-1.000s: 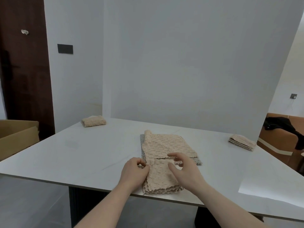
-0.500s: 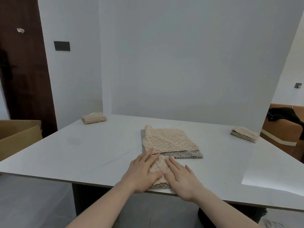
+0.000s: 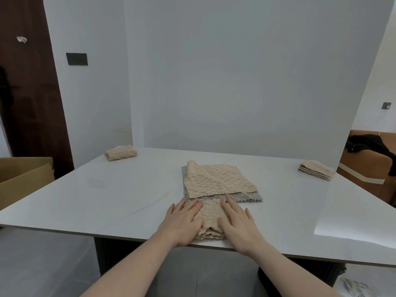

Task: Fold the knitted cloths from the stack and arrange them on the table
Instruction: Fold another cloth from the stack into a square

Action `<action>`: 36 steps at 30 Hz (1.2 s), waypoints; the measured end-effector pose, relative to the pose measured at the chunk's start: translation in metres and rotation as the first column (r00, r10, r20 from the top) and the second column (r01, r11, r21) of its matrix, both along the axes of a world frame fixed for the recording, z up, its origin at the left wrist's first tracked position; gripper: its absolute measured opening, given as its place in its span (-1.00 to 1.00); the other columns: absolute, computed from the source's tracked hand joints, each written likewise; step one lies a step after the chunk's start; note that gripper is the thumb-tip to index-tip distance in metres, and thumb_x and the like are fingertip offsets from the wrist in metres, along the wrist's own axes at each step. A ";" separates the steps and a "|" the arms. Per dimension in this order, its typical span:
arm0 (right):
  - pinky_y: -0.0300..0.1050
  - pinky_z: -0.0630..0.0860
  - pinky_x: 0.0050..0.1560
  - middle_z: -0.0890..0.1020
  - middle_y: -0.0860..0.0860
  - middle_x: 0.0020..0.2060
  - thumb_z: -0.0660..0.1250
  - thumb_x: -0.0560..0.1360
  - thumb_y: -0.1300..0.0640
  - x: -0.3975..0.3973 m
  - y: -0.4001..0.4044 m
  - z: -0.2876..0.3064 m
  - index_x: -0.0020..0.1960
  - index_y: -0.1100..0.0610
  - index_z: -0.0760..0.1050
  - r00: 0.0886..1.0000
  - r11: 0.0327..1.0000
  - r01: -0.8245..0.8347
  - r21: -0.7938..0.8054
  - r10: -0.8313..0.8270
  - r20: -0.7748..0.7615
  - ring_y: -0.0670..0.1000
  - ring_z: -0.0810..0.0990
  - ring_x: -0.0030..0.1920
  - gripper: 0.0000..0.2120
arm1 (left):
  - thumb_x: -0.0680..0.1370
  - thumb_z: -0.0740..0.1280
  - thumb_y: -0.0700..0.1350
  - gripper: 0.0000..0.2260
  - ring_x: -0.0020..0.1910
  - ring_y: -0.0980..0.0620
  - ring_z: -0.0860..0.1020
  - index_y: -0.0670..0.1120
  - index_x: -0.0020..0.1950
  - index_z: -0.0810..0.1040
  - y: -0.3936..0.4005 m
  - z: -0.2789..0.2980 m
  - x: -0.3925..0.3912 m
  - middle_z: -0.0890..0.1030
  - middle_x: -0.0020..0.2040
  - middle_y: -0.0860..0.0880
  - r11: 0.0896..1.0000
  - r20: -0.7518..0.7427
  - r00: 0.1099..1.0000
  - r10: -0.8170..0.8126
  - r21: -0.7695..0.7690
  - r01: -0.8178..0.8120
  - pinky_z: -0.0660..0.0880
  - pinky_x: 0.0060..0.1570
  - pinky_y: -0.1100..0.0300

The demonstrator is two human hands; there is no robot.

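A folded beige knitted cloth (image 3: 210, 219) lies at the near edge of the white table (image 3: 107, 196). My left hand (image 3: 182, 221) rests flat on its left side and my right hand (image 3: 237, 224) flat on its right side, fingers spread and pointing away from me. Just beyond lies the stack (image 3: 218, 182): an unfolded beige cloth on top of a grey one (image 3: 250, 198). One folded beige cloth (image 3: 121, 152) sits at the far left corner. A small pile of folded cloths (image 3: 316, 173) sits at the far right.
A white backdrop panel (image 3: 246, 82) stands along the table's far edge. A cardboard box (image 3: 23, 179) is left of the table, next to a dark door. An orange-brown sofa (image 3: 368, 168) with a black garment stands at the right.
My hands went from pinching and folding the cloth to lying flat on it, then slid apart, uncovering its middle. The view has shifted slightly.
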State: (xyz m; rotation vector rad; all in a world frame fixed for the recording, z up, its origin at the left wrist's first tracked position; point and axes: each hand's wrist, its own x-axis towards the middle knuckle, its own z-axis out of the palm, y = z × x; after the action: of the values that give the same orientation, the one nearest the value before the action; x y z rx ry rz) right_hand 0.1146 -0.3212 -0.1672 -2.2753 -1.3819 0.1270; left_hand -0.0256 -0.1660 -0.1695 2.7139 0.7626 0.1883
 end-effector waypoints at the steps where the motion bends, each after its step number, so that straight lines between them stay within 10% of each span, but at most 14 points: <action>1: 0.05 -0.23 0.61 -0.14 -0.23 0.62 0.03 0.65 -0.11 0.000 -0.002 0.001 0.66 -0.09 -0.05 1.000 0.999 -0.024 0.030 0.024 -0.012 -0.22 -0.18 0.60 -0.39 | 0.64 -0.05 0.12 -0.45 0.64 0.06 -0.16 0.19 0.66 -0.01 0.000 0.000 0.000 -0.06 0.66 0.20 1.000 -0.007 1.000 -0.003 0.006 0.003 -0.18 0.60 -0.08; 10: 0.20 -0.23 0.60 -0.07 -0.11 0.64 -0.10 0.61 -0.20 -0.003 0.004 -0.004 0.66 -0.02 -0.12 0.995 0.987 0.050 -0.155 -0.035 0.098 -0.06 -0.10 0.63 -0.33 | 0.67 -0.08 0.10 -0.46 0.65 0.00 -0.08 0.11 0.67 0.01 -0.001 -0.002 0.001 0.01 0.66 0.14 0.996 0.072 0.994 0.086 -0.037 -0.083 -0.17 0.60 -0.04; 17: 0.12 -0.09 0.61 0.28 -0.09 0.57 0.04 0.59 -0.15 -0.002 -0.002 0.002 0.64 -0.08 0.07 0.988 0.992 0.117 0.039 -0.112 -0.104 -0.05 0.14 0.59 -0.37 | 0.60 0.13 0.02 -0.60 0.39 -0.04 0.41 0.00 0.41 0.48 0.006 0.000 -0.006 0.52 0.40 0.02 0.914 0.374 0.835 0.404 -0.201 -0.353 0.32 0.40 0.03; 22: 0.08 0.31 0.44 0.59 -0.20 0.16 0.07 0.49 -0.26 -0.002 -0.004 0.008 0.51 -0.18 0.32 0.950 0.959 0.216 0.183 -0.163 -0.265 0.02 0.47 0.32 -0.41 | 0.48 0.03 0.28 -0.46 0.28 -0.02 0.40 0.06 0.30 0.53 -0.003 0.003 -0.005 0.55 0.26 0.07 0.919 0.255 0.886 0.388 -0.027 -0.394 0.32 0.34 0.02; 36: 0.05 0.30 0.45 0.54 -0.29 -0.04 0.40 0.37 -0.12 0.010 -0.001 0.013 0.38 -0.25 0.38 0.904 0.960 0.269 0.071 -0.227 -0.363 -0.27 0.37 0.17 -0.42 | 0.43 0.26 0.17 -0.67 0.08 0.11 0.43 0.23 0.17 0.30 0.007 0.003 -0.003 0.49 0.01 0.24 0.899 0.197 0.916 0.350 -0.347 -0.268 0.32 0.15 0.17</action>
State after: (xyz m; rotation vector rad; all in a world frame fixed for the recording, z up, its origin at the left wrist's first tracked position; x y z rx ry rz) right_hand 0.1248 -0.3219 -0.1545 -2.1746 -0.8846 0.3412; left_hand -0.0285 -0.1589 -0.1664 2.2016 1.0468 0.4412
